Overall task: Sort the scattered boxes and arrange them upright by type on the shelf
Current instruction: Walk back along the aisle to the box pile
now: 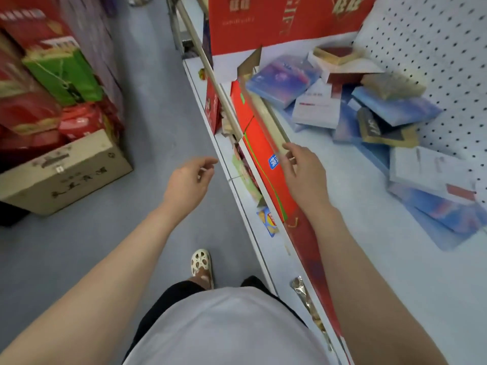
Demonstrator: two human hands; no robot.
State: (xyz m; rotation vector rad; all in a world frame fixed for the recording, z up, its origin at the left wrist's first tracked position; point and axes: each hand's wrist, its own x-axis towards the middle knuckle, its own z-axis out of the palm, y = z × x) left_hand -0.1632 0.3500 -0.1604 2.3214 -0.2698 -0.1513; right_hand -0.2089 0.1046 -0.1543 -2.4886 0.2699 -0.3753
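Blue, white, dark boxes (369, 106) lie heaped flat on the shelf (342, 233); sorting not begun. Left hand (188, 183) and right hand (303, 172) both loose, empty, right at shelf edge. Next: reach pile, grab one type.

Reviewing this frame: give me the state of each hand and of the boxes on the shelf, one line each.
Left hand: empty, fingers loosely curled, over the aisle floor.
Right hand: open, empty, at the clear shelf-edge rail.
Small blue, white and dark flat boxes: scattered, lying flat and overlapping, none upright.
Large red carton: standing at the shelf's far end.
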